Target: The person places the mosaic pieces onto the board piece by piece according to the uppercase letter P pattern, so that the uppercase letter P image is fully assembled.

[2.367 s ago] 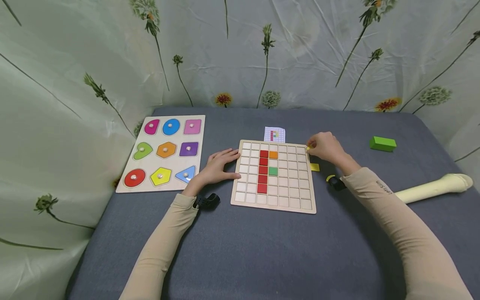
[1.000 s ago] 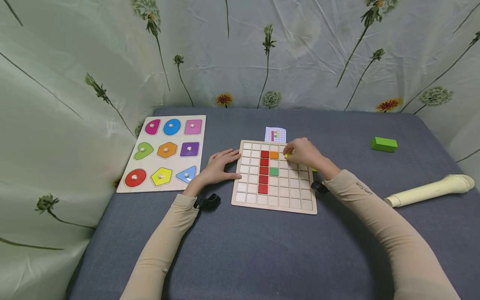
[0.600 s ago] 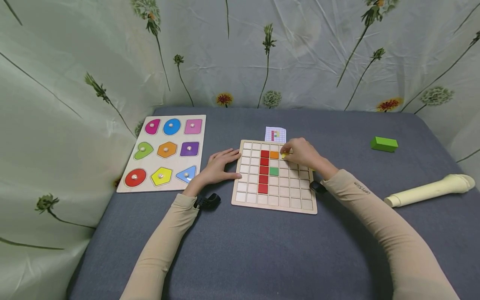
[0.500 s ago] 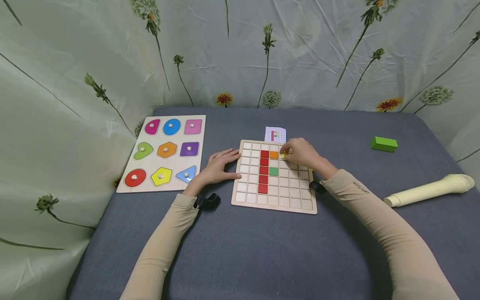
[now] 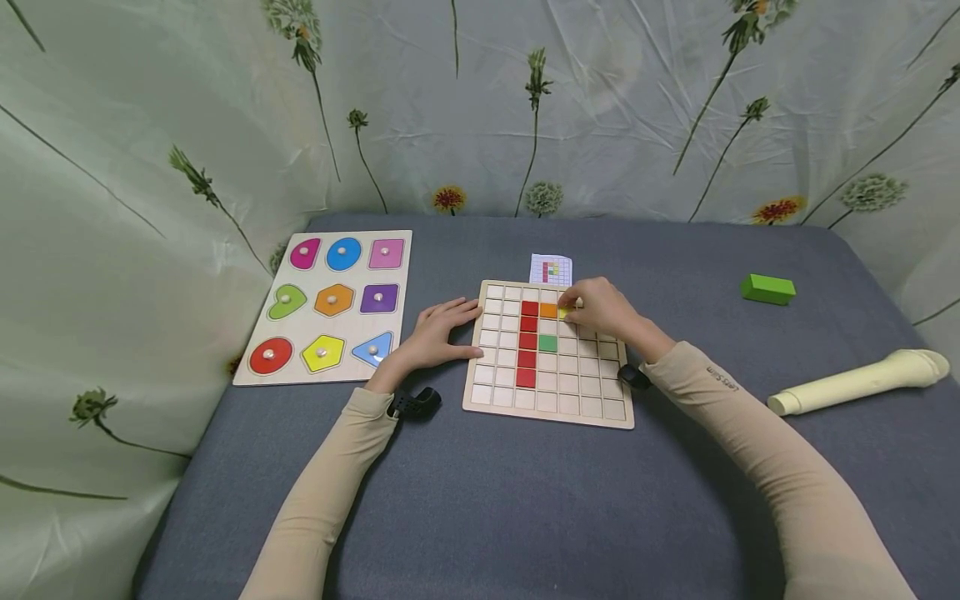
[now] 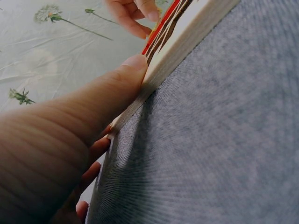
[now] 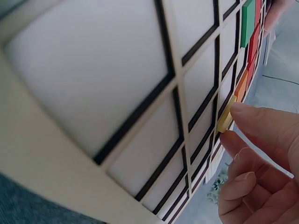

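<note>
A wooden grid board (image 5: 567, 383) lies on the table. A column of red tiles (image 5: 527, 342) sits in its cells, with an orange tile (image 5: 548, 310) and a green tile (image 5: 547, 342) to the right. My right hand (image 5: 602, 308) pinches a yellow tile (image 7: 226, 116) between thumb and forefinger, at the cell right of the orange one. In the right wrist view the tile leans slightly proud of the grid. My left hand (image 5: 437, 337) rests with spread fingers against the board's left edge, its thumb (image 6: 119, 79) touching the rim.
A pattern card (image 5: 551, 268) lies behind the board. On the left is a shape puzzle (image 5: 341, 325) with knobbed pieces. A green block (image 5: 768, 289) and a pale cream rod (image 5: 847, 385) lie on the right. Flowered cloth (image 5: 480, 108) hangs at the table's back.
My right hand has moved left from beyond the board's right edge, bringing the yellow tile to the cell beside the orange one, where the tile now sits lower. My left hand has stayed in place.
</note>
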`<state>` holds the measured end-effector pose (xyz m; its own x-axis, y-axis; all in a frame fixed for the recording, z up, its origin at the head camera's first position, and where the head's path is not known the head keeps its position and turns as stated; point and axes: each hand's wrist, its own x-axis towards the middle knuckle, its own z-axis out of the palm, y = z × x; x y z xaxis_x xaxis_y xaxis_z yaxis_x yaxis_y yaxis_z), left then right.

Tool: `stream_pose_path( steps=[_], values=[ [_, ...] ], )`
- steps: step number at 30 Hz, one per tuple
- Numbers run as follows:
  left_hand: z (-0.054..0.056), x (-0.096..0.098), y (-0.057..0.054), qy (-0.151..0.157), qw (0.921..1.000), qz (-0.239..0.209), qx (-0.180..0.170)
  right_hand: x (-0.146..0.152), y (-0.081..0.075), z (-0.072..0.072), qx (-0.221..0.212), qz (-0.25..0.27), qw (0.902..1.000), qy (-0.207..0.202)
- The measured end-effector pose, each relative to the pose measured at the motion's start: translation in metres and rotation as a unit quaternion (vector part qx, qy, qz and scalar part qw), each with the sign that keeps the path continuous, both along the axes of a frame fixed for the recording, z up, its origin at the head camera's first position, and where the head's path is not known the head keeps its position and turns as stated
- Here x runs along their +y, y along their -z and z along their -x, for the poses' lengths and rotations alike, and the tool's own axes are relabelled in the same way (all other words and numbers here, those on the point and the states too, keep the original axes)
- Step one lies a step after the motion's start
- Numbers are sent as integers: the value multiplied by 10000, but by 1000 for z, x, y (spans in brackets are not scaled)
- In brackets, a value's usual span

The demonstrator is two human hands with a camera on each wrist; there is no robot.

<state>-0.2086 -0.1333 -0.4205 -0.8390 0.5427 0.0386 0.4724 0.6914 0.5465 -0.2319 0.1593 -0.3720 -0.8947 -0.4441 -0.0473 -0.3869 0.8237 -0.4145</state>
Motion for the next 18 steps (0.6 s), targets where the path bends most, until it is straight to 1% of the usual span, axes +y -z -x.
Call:
stream_pose_path(
  steps=[9, 18],
  values=[
    [0, 1, 0, -34, 10000, 31, -16, 1, -1, -2, 71, 2, 10000, 34],
    [0, 1, 0, 6, 10000, 23, -3, 8, -3, -4, 20, 41, 9998, 184]
  ],
)
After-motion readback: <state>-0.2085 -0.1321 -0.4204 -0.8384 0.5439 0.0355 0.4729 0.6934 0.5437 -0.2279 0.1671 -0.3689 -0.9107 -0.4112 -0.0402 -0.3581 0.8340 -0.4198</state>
